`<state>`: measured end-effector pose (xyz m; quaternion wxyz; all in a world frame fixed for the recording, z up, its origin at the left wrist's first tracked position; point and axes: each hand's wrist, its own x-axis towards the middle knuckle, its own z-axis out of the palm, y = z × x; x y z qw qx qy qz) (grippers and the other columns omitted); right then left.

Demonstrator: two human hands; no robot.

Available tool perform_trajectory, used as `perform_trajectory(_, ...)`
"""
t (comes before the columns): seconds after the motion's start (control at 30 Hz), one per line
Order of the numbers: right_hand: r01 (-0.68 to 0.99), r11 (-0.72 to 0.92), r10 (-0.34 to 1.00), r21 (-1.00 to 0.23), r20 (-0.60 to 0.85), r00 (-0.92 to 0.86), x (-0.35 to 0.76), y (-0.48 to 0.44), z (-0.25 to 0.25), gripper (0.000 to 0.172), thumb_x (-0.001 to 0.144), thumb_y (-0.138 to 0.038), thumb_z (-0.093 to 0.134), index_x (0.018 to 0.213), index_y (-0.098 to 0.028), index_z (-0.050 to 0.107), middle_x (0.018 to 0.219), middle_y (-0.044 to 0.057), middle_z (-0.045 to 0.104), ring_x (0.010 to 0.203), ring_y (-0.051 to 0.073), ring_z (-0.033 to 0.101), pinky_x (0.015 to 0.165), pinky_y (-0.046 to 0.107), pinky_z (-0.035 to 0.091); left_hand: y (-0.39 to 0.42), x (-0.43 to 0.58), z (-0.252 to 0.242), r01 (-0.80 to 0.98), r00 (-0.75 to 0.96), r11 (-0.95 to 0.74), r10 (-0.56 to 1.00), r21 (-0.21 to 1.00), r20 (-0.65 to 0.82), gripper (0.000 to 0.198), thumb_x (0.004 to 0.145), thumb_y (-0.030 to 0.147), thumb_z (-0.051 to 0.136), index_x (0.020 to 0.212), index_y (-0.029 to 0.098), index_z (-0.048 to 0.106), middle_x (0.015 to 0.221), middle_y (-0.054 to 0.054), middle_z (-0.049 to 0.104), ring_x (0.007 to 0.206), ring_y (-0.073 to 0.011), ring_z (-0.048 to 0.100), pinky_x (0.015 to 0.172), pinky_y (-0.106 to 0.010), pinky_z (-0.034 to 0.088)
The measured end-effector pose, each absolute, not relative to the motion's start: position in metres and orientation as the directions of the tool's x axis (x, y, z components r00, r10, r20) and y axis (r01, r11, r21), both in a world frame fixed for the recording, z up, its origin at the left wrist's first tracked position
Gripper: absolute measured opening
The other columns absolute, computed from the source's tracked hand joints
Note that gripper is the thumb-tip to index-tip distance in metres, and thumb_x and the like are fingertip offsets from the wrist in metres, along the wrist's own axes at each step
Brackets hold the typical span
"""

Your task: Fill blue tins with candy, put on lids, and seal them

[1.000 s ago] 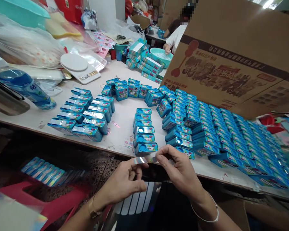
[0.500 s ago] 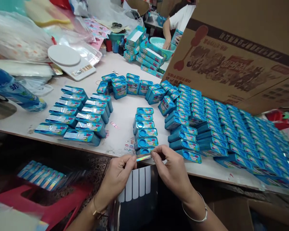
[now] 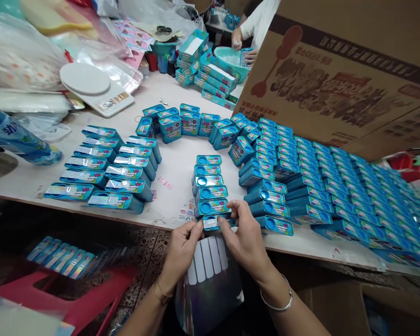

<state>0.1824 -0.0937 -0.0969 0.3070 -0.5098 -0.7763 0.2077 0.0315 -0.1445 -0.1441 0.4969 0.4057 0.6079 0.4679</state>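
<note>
My left hand (image 3: 182,252) has its thumb and fingers pressed together at the left end of a shiny strip (image 3: 210,223). This strip lies over the top of the nearest blue tin (image 3: 227,216) in the middle column. My right hand (image 3: 244,233) has its thumb on the strip's right part and its fingers around the tin's right end. Below my hands is a dark sticker sheet (image 3: 213,296) with several pale strip shapes. To the left stand two columns of blue tins (image 3: 70,190) with shiny strips on top.
Many blue tins (image 3: 311,186) fill the right side, before a big cardboard box (image 3: 336,84). A scale (image 3: 115,105), a bottle (image 3: 17,135) and plastic bags stand left. Another person's hands are at a teal basin (image 3: 243,72). A red stool (image 3: 87,291) is below left.
The strip, held between both hands in the air before, now lies on the nearest tin. My right hand has moved onto that tin. The other person's hands have shifted at the basin.
</note>
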Motion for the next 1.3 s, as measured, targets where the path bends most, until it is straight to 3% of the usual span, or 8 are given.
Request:
perform_trajectory(0.27, 0.516, 0.454, 0.891, -0.727, 0.375, -0.255, 0.205, -0.098, -0.099, 0.017, 0.088, -0.01, 0.048, 0.1, -0.022, 0.054, 0.091, 0.003, 0.053, 0.073, 0.015, 0.053, 0.063, 0.028, 0.046, -0.155, 0.028, -0.156, 0.072, -0.19, 0.314, 0.936, 0.947, -0.296, 0.047, 0.079, 0.057, 0.053, 0.054, 0.018, 0.053, 0.055, 0.001, 0.049, 0.058, -0.0131, 0.044, 0.06, -0.025, 0.037)
perform_trajectory(0.37, 0.445, 0.568, 0.813, -0.692, 0.389, -0.433, 0.224, -0.115, -0.089, 0.018, 0.09, -0.012, 0.054, 0.105, -0.022, 0.057, 0.093, 0.004, 0.057, 0.08, 0.017, 0.057, 0.068, 0.029, 0.049, -0.169, 0.028, -0.139, -0.02, -0.101, 0.353, 0.93, 0.935, -0.353, 0.04, 0.075, 0.054, 0.062, 0.062, 0.015, 0.061, 0.059, 0.001, 0.055, 0.058, -0.0125, 0.047, 0.058, -0.024, 0.04)
perform_trajectory(0.5, 0.409, 0.628, 0.687, -0.662, 0.225, -0.691, 0.242, -0.134, -0.082, 0.022, 0.092, -0.016, 0.057, 0.112, -0.022, 0.061, 0.096, 0.007, 0.066, 0.09, 0.02, 0.06, 0.076, 0.034, 0.051, -0.18, 0.032, -0.114, -0.101, 0.112, 0.443, 0.895, 0.891, -0.432, 0.034, 0.06, 0.041, 0.077, 0.08, 0.014, 0.071, 0.067, -0.002, 0.066, 0.062, -0.0133, 0.054, 0.059, -0.023, 0.043)
perform_trajectory(0.63, 0.38, 0.676, 0.66, -0.631, 0.29, -0.693, 0.251, -0.139, -0.084, 0.02, 0.094, -0.015, 0.054, 0.111, -0.021, 0.063, 0.086, 0.005, 0.067, 0.078, 0.017, 0.059, 0.067, 0.03, 0.05, -0.18, 0.037, -0.1, -0.047, 0.193, 0.417, 0.895, 0.908, -0.401, 0.025, 0.068, 0.039, 0.073, 0.068, 0.014, 0.072, 0.066, -0.002, 0.066, 0.062, -0.0119, 0.053, 0.061, -0.023, 0.042)
perform_trajectory(0.77, 0.374, 0.836, 0.533, -0.402, 0.434, -0.726, 0.256, -0.138, -0.086, 0.03, 0.09, -0.008, 0.053, 0.117, -0.018, 0.063, 0.089, 0.007, 0.068, 0.077, 0.018, 0.058, 0.065, 0.03, 0.05, -0.179, 0.04, -0.097, -0.076, 0.233, 0.406, 0.895, 0.911, -0.38, 0.027, 0.072, 0.039, 0.07, 0.065, 0.014, 0.07, 0.061, 0.0, 0.062, 0.057, -0.0096, 0.047, 0.057, -0.021, 0.038)
perform_trajectory(0.9, 0.334, 0.901, 0.433, -0.277, 0.515, -0.74, 0.259, -0.136, -0.088, 0.033, 0.087, -0.008, 0.056, 0.119, -0.015, 0.063, 0.098, 0.012, 0.071, 0.086, 0.02, 0.063, 0.071, 0.033, 0.054, -0.179, 0.039, -0.096, -0.099, 0.264, 0.402, 0.892, 0.91, -0.366, 0.028, 0.073, 0.041, 0.07, 0.067, 0.013, 0.069, 0.06, 0.001, 0.059, 0.056, -0.0086, 0.044, 0.055, -0.02, 0.036)
perform_trajectory(1.17, 0.33, 0.916, 0.401, -0.227, 0.528, -0.748, 0.249, -0.132, -0.086, 0.028, 0.087, -0.01, 0.056, 0.111, -0.021, 0.066, 0.101, 0.011, 0.073, 0.085, 0.021, 0.067, 0.071, 0.036, 0.058, -0.18, 0.031, -0.097, -0.09, 0.241, 0.389, 0.902, 0.917, -0.359, 0.032, 0.074, 0.046, 0.067, 0.066, 0.014, 0.066, 0.061, 0.0, 0.057, 0.056, -0.0102, 0.044, 0.053, -0.022, 0.034)
perform_trajectory(1.3, 0.346, 0.894, 0.447, -0.284, 0.512, -0.734, 0.235, -0.132, -0.077, 0.022, 0.088, -0.009, 0.05, 0.098, -0.021, 0.066, 0.103, 0.01, 0.071, 0.093, 0.023, 0.064, 0.077, 0.039, 0.057, -0.181, 0.021, -0.104, 0.041, 0.095, 0.324, 0.94, 0.945, -0.326, 0.027, 0.076, 0.04, 0.065, 0.089, 0.016, 0.068, 0.066, 0.0, 0.06, 0.061, -0.0133, 0.053, 0.057, -0.023, 0.04)
